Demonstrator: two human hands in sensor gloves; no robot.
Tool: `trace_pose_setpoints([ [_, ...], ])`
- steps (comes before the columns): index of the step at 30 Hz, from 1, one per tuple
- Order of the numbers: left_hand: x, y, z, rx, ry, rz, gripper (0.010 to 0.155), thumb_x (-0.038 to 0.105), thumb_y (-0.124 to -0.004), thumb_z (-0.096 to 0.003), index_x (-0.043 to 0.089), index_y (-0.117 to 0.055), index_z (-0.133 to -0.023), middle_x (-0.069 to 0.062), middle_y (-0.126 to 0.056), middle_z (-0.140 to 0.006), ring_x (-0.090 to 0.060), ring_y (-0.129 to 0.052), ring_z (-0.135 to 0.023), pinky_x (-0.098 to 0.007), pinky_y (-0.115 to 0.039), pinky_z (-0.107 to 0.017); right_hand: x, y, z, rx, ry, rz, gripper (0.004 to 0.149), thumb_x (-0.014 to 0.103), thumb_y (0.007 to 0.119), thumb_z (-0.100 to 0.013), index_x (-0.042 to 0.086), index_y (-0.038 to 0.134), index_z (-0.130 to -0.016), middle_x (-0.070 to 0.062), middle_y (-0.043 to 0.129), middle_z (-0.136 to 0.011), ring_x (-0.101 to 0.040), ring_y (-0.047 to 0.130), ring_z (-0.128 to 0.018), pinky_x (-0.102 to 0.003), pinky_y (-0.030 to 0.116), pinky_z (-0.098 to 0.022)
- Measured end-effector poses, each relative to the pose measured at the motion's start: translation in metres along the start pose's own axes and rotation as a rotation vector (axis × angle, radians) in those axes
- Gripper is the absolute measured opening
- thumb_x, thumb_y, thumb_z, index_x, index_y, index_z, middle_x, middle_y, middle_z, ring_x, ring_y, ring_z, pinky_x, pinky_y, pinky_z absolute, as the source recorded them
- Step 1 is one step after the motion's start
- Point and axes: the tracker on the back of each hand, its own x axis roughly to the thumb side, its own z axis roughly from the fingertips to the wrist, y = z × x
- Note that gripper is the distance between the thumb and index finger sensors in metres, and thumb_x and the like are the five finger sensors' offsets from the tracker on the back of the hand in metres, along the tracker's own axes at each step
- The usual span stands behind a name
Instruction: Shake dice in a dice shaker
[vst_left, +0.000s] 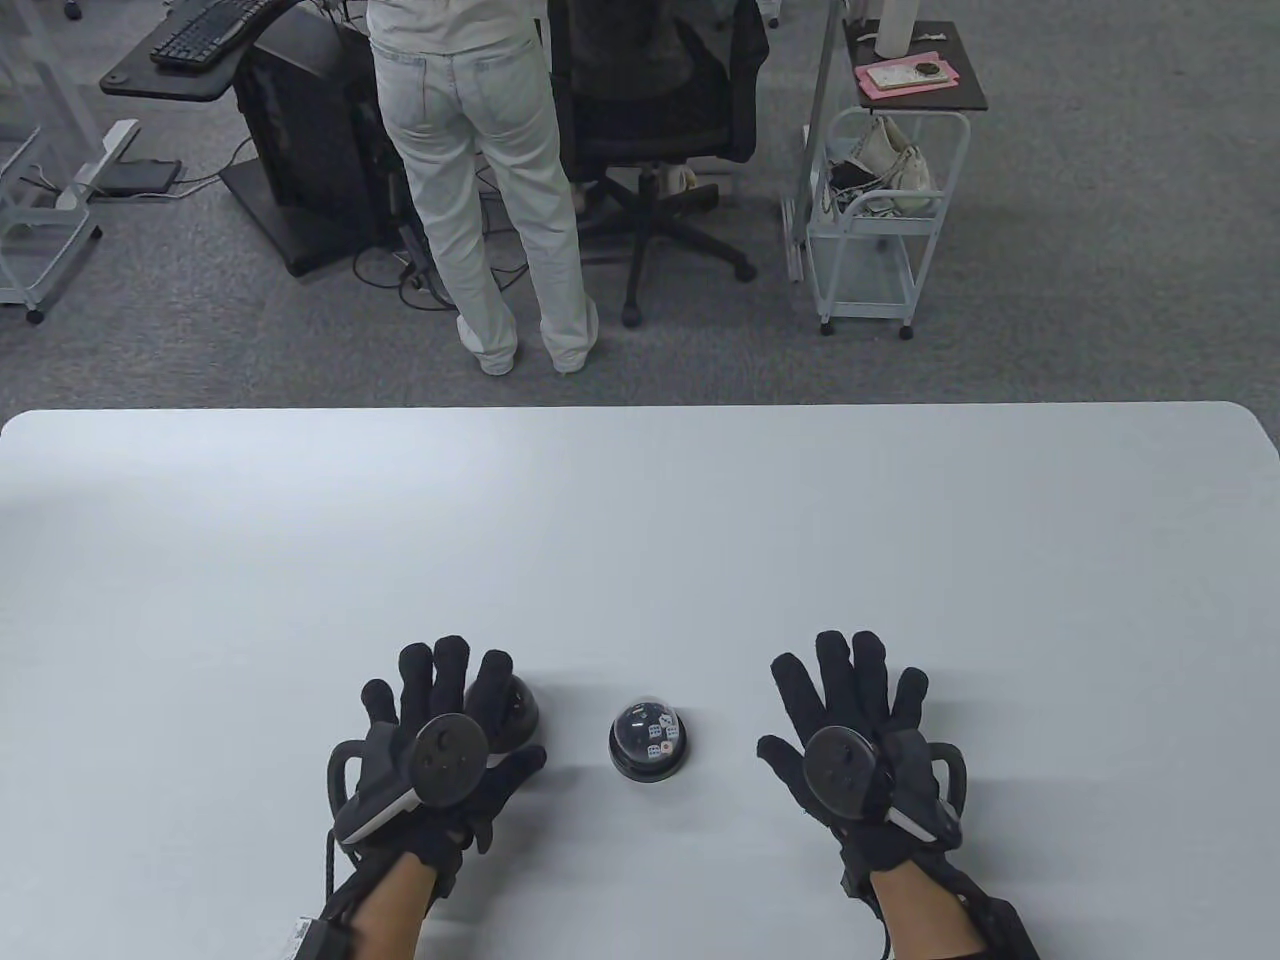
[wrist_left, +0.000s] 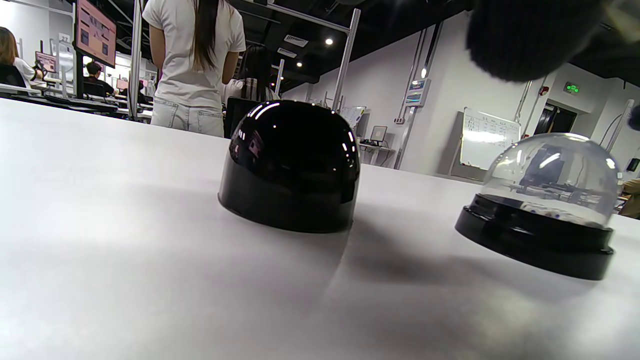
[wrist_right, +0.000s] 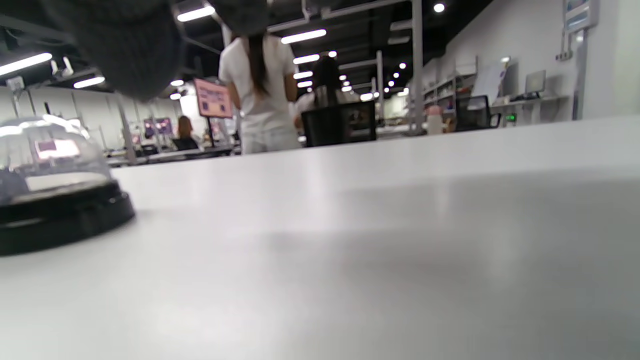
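A dice shaker (vst_left: 647, 740) with a clear dome on a black base stands on the white table (vst_left: 640, 520) between my hands, with several white dice inside. It also shows in the left wrist view (wrist_left: 542, 205) and the right wrist view (wrist_right: 52, 185). A glossy black dome cover (vst_left: 515, 712) stands to its left, largely hidden under my left fingers; it shows whole in the left wrist view (wrist_left: 290, 165). My left hand (vst_left: 440, 730) is spread open, palm down, over the cover. My right hand (vst_left: 850, 720) is spread open, palm down, empty, right of the shaker.
Beyond the table's far edge a person in white (vst_left: 480, 180) stands by a black office chair (vst_left: 660, 120) and a computer desk (vst_left: 200, 60). A white wire cart (vst_left: 880, 220) stands at the back right.
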Motion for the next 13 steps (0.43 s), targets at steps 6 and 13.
trace_pose_setpoints([
  [6,-0.0003,0.0004,0.0003,0.000,0.005,0.001,0.089,0.074,-0.061,-0.0495,0.035,-0.011,-0.112,-0.020,-0.005,-0.119,-0.052,-0.004,-0.104,-0.077,-0.013,-0.062,-0.0001,0.0001,0.0003,0.006,-0.005,-0.006,0.074,0.057,0.069,-0.058,0.033,0.033,-0.117,-0.018,0.014,-0.120,-0.046,0.002,-0.106,-0.076,0.015,-0.068],
  [13,0.0016,-0.0009,-0.0001,-0.008,0.006,-0.015,0.089,0.074,-0.061,-0.0497,0.035,-0.012,-0.112,-0.021,-0.005,-0.119,-0.052,-0.004,-0.104,-0.077,-0.013,-0.062,0.0011,0.0003,0.0012,0.005,-0.012,0.005,0.073,0.057,0.069,-0.058,0.033,0.033,-0.117,-0.019,0.015,-0.120,-0.047,0.003,-0.106,-0.076,0.017,-0.068],
])
